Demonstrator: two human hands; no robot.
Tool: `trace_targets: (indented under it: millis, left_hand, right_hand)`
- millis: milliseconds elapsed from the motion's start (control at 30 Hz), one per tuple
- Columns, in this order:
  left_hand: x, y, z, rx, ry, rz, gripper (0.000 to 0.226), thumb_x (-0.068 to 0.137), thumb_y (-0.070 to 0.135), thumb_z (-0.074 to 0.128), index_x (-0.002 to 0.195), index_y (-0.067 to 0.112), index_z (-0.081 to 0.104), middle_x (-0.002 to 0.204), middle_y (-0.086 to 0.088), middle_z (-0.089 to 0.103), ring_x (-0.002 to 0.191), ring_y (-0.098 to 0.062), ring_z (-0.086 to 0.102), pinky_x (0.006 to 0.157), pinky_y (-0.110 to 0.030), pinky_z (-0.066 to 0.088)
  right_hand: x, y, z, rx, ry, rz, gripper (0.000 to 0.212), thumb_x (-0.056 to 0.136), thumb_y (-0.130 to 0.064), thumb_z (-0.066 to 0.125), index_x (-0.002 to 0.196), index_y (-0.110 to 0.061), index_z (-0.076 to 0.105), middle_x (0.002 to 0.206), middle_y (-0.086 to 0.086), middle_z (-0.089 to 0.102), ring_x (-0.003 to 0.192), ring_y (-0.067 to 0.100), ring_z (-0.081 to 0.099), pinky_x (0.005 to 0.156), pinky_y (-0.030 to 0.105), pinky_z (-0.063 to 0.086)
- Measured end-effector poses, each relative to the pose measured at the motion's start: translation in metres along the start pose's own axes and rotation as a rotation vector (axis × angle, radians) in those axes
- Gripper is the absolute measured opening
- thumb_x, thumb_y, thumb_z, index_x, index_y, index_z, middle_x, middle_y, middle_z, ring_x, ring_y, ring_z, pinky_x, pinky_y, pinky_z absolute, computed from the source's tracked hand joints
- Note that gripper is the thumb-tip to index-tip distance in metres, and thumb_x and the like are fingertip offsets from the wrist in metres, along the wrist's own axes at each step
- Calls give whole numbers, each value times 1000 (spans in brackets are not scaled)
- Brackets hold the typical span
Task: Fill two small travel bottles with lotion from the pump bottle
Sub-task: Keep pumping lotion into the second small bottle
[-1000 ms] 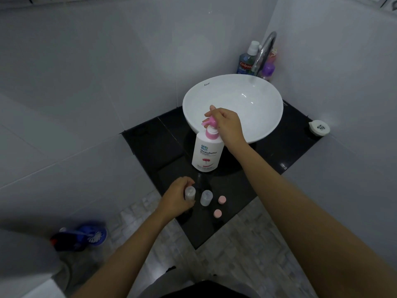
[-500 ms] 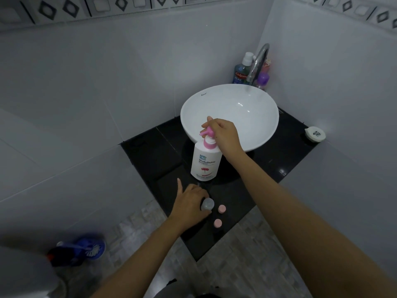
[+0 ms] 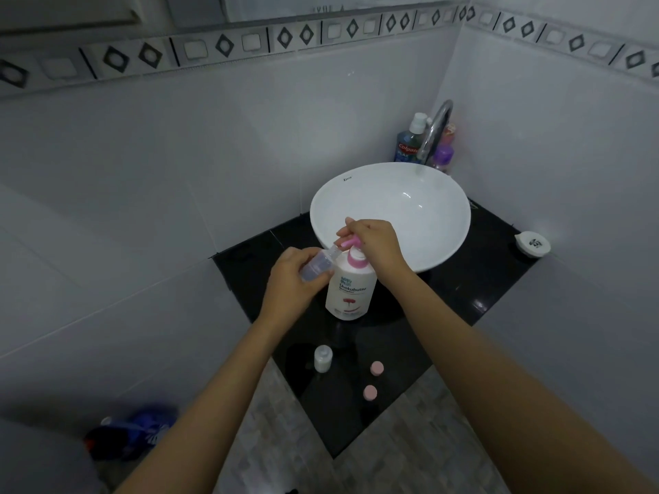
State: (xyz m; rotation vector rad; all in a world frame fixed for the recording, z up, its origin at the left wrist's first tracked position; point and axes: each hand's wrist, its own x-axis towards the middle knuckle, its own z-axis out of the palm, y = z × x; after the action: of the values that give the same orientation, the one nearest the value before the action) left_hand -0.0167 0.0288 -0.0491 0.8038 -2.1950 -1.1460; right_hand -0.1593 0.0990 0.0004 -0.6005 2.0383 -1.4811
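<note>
A white pump bottle (image 3: 351, 290) with a pink pump stands on the black counter (image 3: 474, 290) in front of the basin. My right hand (image 3: 374, 240) rests on the pink pump head. My left hand (image 3: 290, 283) holds a clear travel bottle (image 3: 317, 265) tilted, with its mouth at the pump's nozzle. A second small travel bottle (image 3: 323, 358), with white lotion in its lower part, stands uncapped near the counter's front corner. Two pink caps (image 3: 377, 368) (image 3: 370, 391) lie to its right.
A white bowl basin (image 3: 438, 215) sits behind the pump bottle, with a chrome tap (image 3: 437, 128) and several bottles (image 3: 410, 144) in the corner. A small white dish (image 3: 533, 244) lies at the counter's right edge. A blue object (image 3: 142, 433) lies on the floor at lower left.
My left hand set one travel bottle down, took up the other from the counter and raised it to the pump nozzle. My right hand stayed on the pump.
</note>
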Motion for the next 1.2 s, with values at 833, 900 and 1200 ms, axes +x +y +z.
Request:
trace_targets:
  millis: [833,900,1200]
  left_hand:
    - [7,18,-3,-105,-13,29,45,82,31,72,124,17,64,99,1,56,85,12,52,71,2,39]
    - [8,20,-3,-142,17,31,41,79,31,75,118,19,66,101,3,62,88,3,58,72,-4,45]
    - [7,20,-4,-203,-6,-5,26,77,31,77,101,29,68,101,5,67,91,-2,63,75,-19,51]
  right_hand:
    - [6,8,3,26,43,-22,33,93,-21,51,80,-3,75,73,6,70,74,18,61,81,30,48]
    - [7,8,4,23,49,-19,34,94,-22,50,79,-5,75,69,0,69,70,13,60,72,24,46]
    - [13,23,7,84,40,10,41,98,-30,43,94,-5,75,88,9,70,77,14,60,55,10,47]
